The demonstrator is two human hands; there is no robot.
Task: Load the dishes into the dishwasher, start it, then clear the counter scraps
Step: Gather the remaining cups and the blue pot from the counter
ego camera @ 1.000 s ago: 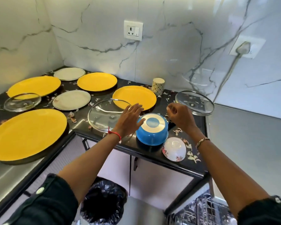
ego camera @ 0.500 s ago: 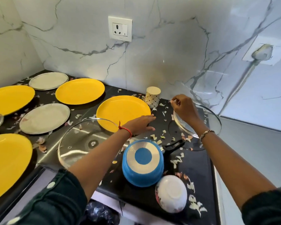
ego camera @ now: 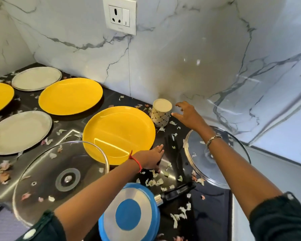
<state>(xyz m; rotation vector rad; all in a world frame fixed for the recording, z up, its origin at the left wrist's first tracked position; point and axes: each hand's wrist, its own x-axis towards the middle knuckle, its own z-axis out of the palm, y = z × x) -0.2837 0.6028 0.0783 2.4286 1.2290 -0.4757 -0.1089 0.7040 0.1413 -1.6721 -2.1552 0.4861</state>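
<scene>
- Your right hand (ego camera: 189,117): fingers spread, just right of the paper cup (ego camera: 161,113).
- Your left hand (ego camera: 151,160): flat, nearer than the cup, perhaps touching the yellow plate (ego camera: 119,134).

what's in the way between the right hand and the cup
Nothing visible. The right hand hovers just right of the cup, fingers spread toward it, with only a small open gap between; scraps lie on the counter.

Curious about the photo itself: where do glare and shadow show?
Head view: light glints on the left glass lid and streaks the nearest yellow plate; a soft grey shadow lies on the marble wall above the paper cup.
</scene>
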